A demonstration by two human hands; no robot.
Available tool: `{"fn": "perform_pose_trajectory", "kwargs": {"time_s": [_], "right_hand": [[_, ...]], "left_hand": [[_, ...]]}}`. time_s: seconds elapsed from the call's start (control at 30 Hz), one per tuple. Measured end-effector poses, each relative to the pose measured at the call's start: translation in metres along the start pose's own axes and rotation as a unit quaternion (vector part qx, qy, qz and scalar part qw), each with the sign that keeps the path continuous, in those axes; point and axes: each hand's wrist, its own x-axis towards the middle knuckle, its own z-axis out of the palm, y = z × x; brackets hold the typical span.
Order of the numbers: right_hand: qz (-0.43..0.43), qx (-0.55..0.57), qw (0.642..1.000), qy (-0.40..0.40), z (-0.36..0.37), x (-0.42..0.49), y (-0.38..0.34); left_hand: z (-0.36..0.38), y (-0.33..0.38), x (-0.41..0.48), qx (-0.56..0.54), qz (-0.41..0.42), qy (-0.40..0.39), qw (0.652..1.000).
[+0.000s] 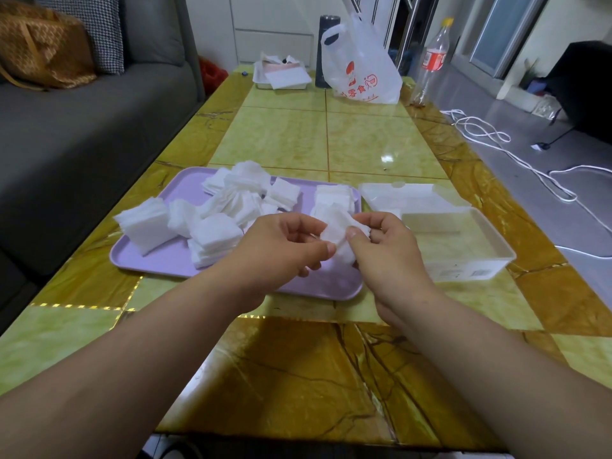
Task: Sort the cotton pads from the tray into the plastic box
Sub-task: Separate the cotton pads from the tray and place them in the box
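A lilac tray (159, 263) lies on the table, heaped with several loose stacks of white square cotton pads (231, 207). Right of it stands a clear plastic box (463, 240) with its lid (397, 193) folded open behind it. Above the tray's right end, my left hand (281, 246) and my right hand (387, 250) together pinch a small bunch of cotton pads (341, 231) between thumbs and fingers. The held bunch hangs just left of the box.
At the table's far end sit a white tray of papers (281, 74), a dark flask (326, 51), a white plastic bag (361, 64) and a plastic bottle (430, 64). A grey sofa (92, 120) runs along the left. White cable (530, 167) lies on the floor at right.
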Motion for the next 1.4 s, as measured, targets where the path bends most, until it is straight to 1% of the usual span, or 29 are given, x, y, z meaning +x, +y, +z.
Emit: {"fn": "perform_pose_trajectory", "kwargs": {"time_s": [0.1,0.17,0.23,0.33,0.4,0.47,0.53,0.6,0.67,0.7,0.8,0.87,0.9,1.0,1.1,1.4], "right_hand": [[-0.011,-0.022,0.999,-0.021,0.002,-0.001,0.001],[-0.010,-0.025,0.999,-0.038,0.003,-0.002,0.001],[0.014,0.014,0.998,-0.059,0.003,-0.002,0.000],[0.053,0.102,0.990,-0.082,0.001,-0.002,-0.007],[0.056,0.123,0.988,-0.078,0.000,-0.001,-0.009],[0.050,0.115,0.991,-0.056,-0.001,0.001,-0.007],[0.045,0.089,0.995,-0.028,-0.003,0.002,-0.005],[0.046,0.073,0.996,-0.025,-0.006,0.003,-0.005],[0.034,0.063,0.996,-0.055,-0.009,0.004,-0.009],[0.025,0.062,0.994,-0.081,-0.011,0.004,-0.011],[-0.001,0.077,0.982,-0.171,-0.014,0.004,-0.015],[-0.015,0.078,0.976,-0.203,-0.014,0.003,-0.013],[-0.019,0.080,0.975,-0.207,-0.013,0.002,-0.012],[-0.009,0.087,0.980,-0.177,-0.013,0.003,-0.011],[0.007,0.082,0.986,-0.145,-0.013,0.004,-0.009],[-0.028,0.033,0.990,-0.133,-0.014,0.004,-0.010]], "left_hand": [[0.001,-0.001,0.002,0.018,-0.015,0.003,1.000],[0.003,-0.002,0.002,0.032,-0.009,0.019,0.999],[0.002,-0.002,0.002,0.024,0.009,0.039,0.999],[-0.002,-0.001,0.003,0.013,0.013,0.045,0.999],[-0.006,0.000,0.003,0.000,0.014,0.027,1.000],[-0.009,0.003,0.002,-0.026,0.015,0.010,1.000],[-0.014,0.005,0.003,-0.047,0.022,0.037,0.998],[-0.021,0.003,0.006,-0.048,0.023,0.094,0.994],[-0.026,-0.001,0.009,-0.030,0.020,0.129,0.991],[-0.025,-0.003,0.009,-0.029,0.018,0.129,0.991],[-0.021,-0.004,0.007,-0.057,0.017,0.099,0.993],[-0.018,-0.002,0.005,-0.069,0.016,0.059,0.996],[-0.017,-0.002,0.005,-0.070,0.015,0.035,0.997],[-0.013,-0.002,0.004,-0.079,0.005,-0.018,0.997],[-0.013,-0.002,0.003,-0.083,0.000,-0.028,0.996],[-0.016,-0.003,0.005,-0.094,-0.026,-0.056,0.994]]}}
